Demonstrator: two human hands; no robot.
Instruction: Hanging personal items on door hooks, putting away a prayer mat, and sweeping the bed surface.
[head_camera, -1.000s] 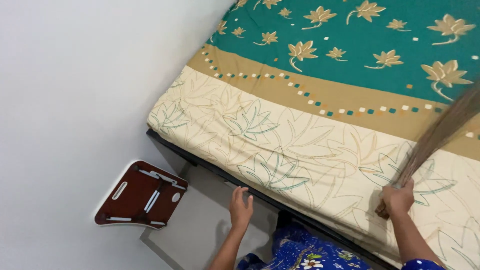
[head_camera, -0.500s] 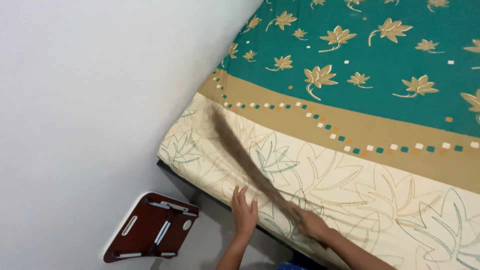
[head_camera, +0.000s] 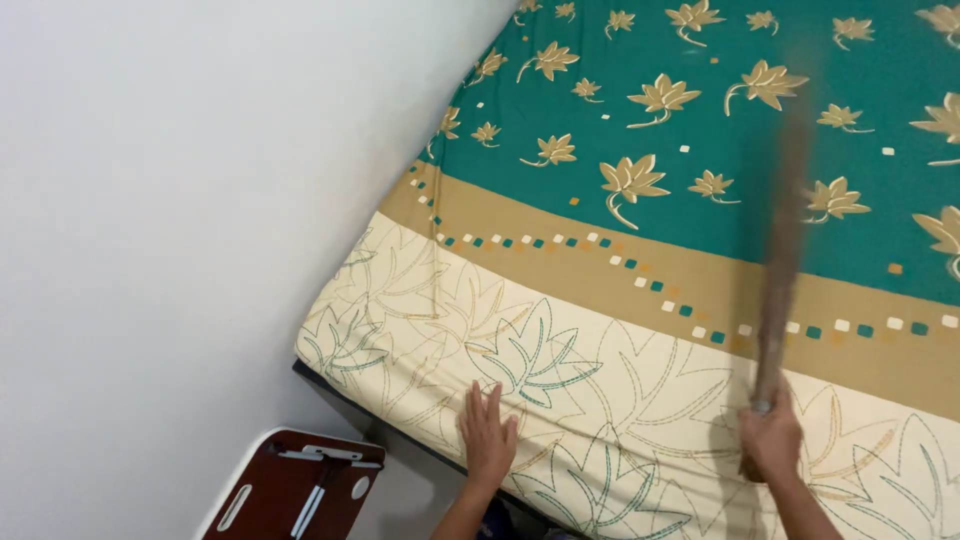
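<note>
A soft brush broom (head_camera: 783, 240), blurred mid-swing, stands raised over the leaf-patterned bedsheet (head_camera: 640, 290), its handle clenched in the right hand (head_camera: 770, 440); the left hand (head_camera: 487, 435), fingers spread, presses flat on the sheet's near edge; sweeping looks underway, a downward stroke seems due next; a folding lap table (head_camera: 290, 490), near left, is cut off.

A plain white wall (head_camera: 180, 200) is seen beside a bed (head_camera: 330, 385); a small brown folding table (head_camera: 290, 495), possibly upturned, is set below.

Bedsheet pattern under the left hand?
Cream bedsheet border with outlined teal leaves under the left hand; head view.
</note>
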